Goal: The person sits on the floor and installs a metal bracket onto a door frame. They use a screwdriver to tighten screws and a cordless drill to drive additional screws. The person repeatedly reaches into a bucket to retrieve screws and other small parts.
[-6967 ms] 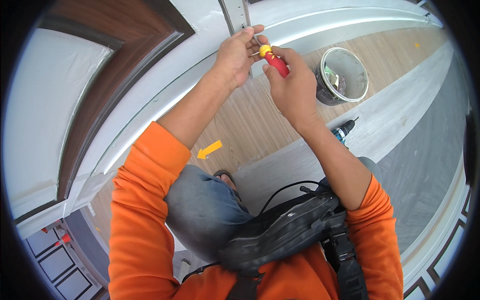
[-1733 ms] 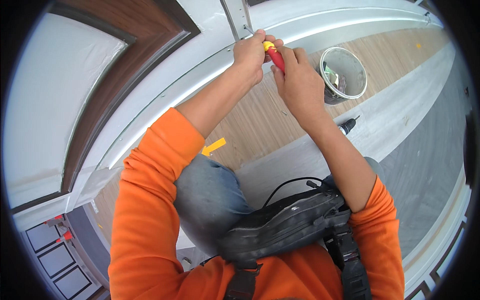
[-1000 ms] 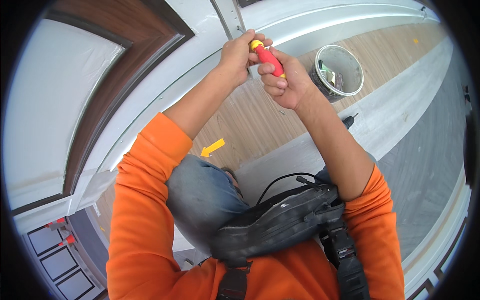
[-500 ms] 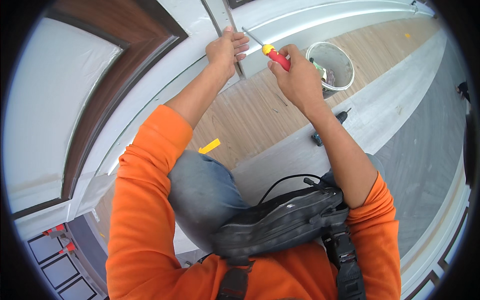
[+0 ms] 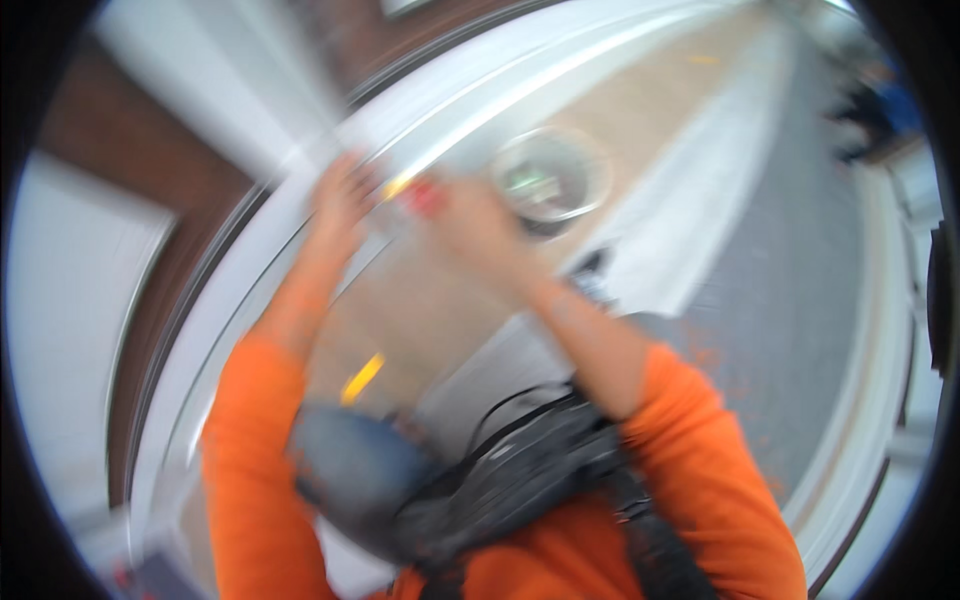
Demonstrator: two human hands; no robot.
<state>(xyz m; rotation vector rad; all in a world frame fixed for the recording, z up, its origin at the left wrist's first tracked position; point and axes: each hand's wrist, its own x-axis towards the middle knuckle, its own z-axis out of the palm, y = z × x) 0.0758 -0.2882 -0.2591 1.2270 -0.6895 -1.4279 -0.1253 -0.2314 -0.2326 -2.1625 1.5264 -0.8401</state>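
The whole picture is smeared by motion. My right hand (image 5: pixel 480 225) is closed round the red and yellow handle of a screwdriver (image 5: pixel 424 196), whose yellow end points left toward my other hand. The screwdriver's thin shaft is lost in the blur. My left hand (image 5: pixel 340 205) is raised at the white panelled frame (image 5: pixel 270 225), just left of the screwdriver's yellow end. Its fingers are too blurred to read, and I cannot tell whether they touch the frame.
A white bucket (image 5: pixel 604 185) with small items inside stands beyond my right hand. A dark power drill (image 5: pixel 592 272) lies by my right forearm. A yellow strip (image 5: pixel 362 379) lies near my knee. A black bag (image 5: pixel 500 485) crosses my lap. Another person (image 5: pixel 868 118) is at the far right.
The view has swung, so the bucket and drill sit farther left in it. Both hands appear lower and farther left. The screwdriver is still in my right hand. A person has come into view.
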